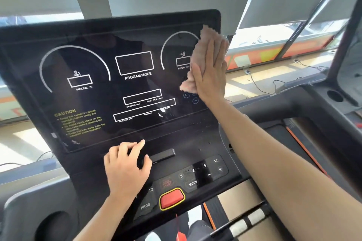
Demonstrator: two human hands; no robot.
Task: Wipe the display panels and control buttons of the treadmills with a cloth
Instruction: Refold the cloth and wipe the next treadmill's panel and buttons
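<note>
Keep the right hand point(209, 72) flat on the cloth point(197, 58), sweeping leftward across the display panel point(109, 84) (left hand point(127, 168) curled, bracing on the console ledge point(162, 155)).

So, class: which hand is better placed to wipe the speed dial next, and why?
Right hand: it presses the cloth flat on the speed dial. The left hand rests low, clothless.

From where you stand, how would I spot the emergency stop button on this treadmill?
Find the big black display panel, then drop to the control strip beneath it. At its lower middle edge sits the stop button: the only red, yellow-rimmed one, between the flat black PROG and MODE keys.
</note>
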